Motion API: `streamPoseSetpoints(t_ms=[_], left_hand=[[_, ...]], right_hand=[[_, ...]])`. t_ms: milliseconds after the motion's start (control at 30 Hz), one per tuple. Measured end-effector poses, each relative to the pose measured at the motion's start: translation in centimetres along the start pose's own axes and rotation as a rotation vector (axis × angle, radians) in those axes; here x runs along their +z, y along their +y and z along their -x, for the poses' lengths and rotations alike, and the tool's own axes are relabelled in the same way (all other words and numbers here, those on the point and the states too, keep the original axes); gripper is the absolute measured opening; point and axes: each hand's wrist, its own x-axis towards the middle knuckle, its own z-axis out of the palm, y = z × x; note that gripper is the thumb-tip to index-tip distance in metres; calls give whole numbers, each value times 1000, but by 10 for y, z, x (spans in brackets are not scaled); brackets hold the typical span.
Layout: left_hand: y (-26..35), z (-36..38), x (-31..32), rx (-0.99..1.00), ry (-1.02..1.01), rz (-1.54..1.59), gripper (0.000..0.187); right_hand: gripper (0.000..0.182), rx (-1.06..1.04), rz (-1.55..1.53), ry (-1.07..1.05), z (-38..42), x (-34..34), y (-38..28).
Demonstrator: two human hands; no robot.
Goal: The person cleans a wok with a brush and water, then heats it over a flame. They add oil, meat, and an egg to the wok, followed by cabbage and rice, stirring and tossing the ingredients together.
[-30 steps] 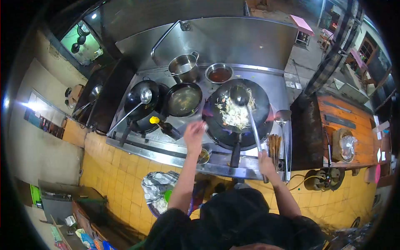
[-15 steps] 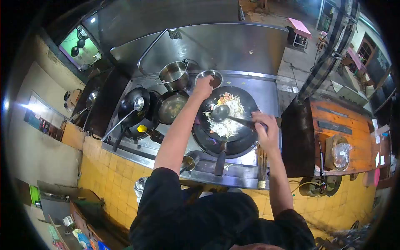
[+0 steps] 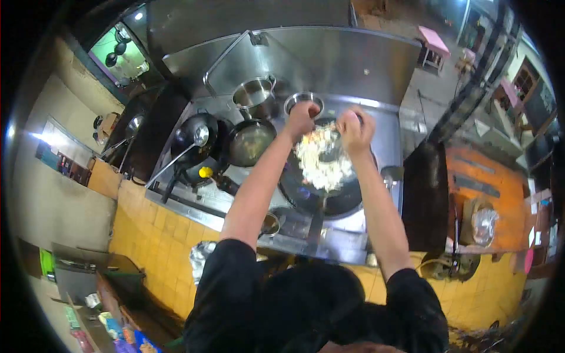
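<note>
A dark wok [image 3: 347,203] on the stove holds shredded pale food with orange bits [image 3: 322,167]. My left hand [image 3: 301,122] is closed at the near rim of a small metal bowl [image 3: 287,108], just above the wok's far edge. Whatever its fingers hold is hidden. My right hand [image 3: 355,132] is over the wok's far right side, fingers curled together; I cannot make out what is in them. A dark, rounded utensil head [image 3: 392,173] lies at the stove's right edge.
Left of the wok stand a frying pan [image 3: 252,144], a steel pot [image 3: 253,95] and a black wok with a long ladle [image 3: 200,136]. A yellow-capped bottle [image 3: 206,172] lies nearby. An orange wooden table [image 3: 471,162] stands right of the stove.
My right hand has let go of the black-handled ladle and moved up and left, over the wok's far side. My left hand stays by the small bowl. The view has shifted slightly.
</note>
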Motion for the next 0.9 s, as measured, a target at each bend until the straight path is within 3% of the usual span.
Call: streamPoseSetpoints(t_ms=[67, 133, 200, 267, 300, 400, 433, 500, 533, 600, 633, 733, 833, 867, 900], left_hand=[[-6, 2, 2, 114, 242, -180, 28], [-7, 6, 0, 5, 136, -275, 36], [-16, 8, 4, 5, 150, -259, 30], [-32, 5, 9, 208, 170, -287, 25], [-27, 1, 5, 225, 177, -287, 25], [-27, 12, 10, 168, 67, -198, 21], [-30, 12, 12, 118, 49, -289, 22], [-22, 13, 16, 4, -35, -460, 26], [-28, 10, 16, 20, -26, -463, 26], [-51, 12, 18, 295, 9, -553, 31], [-50, 16, 21, 321, 94, -623, 34], [-46, 9, 14, 170, 75, -577, 36], [-5, 21, 1, 156, 92, -488, 28], [-4, 27, 4, 133, 77, -456, 26], [-12, 26, 6, 162, 64, -487, 24]], right_hand=[[28, 17, -107, 48, 6, 6, 1], [30, 33, -169, 164, 31, -1, 51], [31, 57, -124, 83, 18, -7, 35], [29, 145, -189, 145, 1, 6, -3], [26, 89, -162, 196, 3, 10, -22], [25, -32, 51, 197, 38, 7, 27], [27, 15, -49, 79, 39, 8, 30], [32, 102, -14, 113, 25, 12, 14], [34, 124, -64, 156, 14, 18, -5], [34, 102, -3, 202, 17, 18, 8], [35, 99, 61, 252, 20, 17, 13], [34, 227, -8, 208, -11, 15, 8], [32, 119, -77, 194, -15, 20, -15], [32, 92, -86, 217, -2, 20, -7], [33, 69, -109, 193, 18, 19, 44]])
